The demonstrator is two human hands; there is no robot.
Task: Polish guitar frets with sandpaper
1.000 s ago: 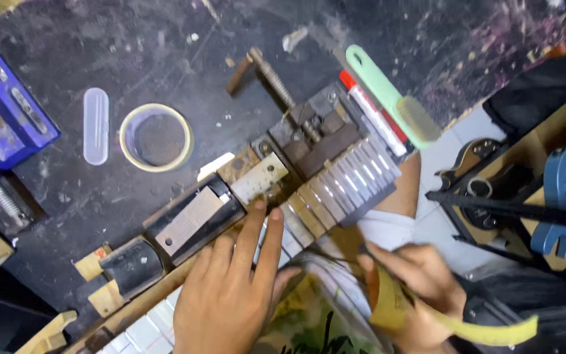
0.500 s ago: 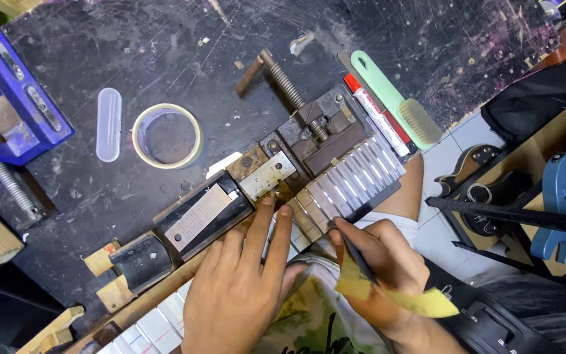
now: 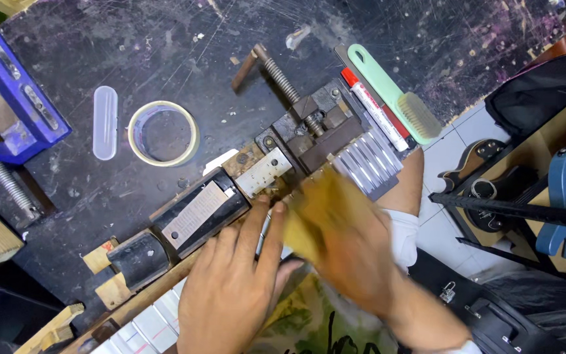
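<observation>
Near bench (image 3: 165, 52) edge runs on a slant from lower left toward upper right; both hands work right at it. Bench vise (image 3: 309, 131) sits at that edge, its screw handle pointing up and away. Open dark surface lies behind the vise toward the far side. To the left, a tape roll (image 3: 163, 133) and a clear plastic cap (image 3: 105, 122) lie well apart from the hands. Blue clamp (image 3: 14, 105) occupies the left margin. To the right of the vise, a red-and-white marker (image 3: 376, 118) and a green brush (image 3: 397, 95) lie side by side, close to the bench corner.

Left hand (image 3: 237, 295): fingers (image 3: 263, 229) extended and spread flat, tips touching the metal plate (image 3: 263, 172) and the black block (image 3: 198, 211) clamped along the edge. Nothing grasped; pressing only.

Right hand (image 3: 355, 262): motion-blurred. Fingers curled around a yellow cloth-like piece (image 3: 319, 210), which rests just beside the ridged metal part (image 3: 368, 160) at the vise. Exact contact point with the work cannot be told through the blur.
</observation>
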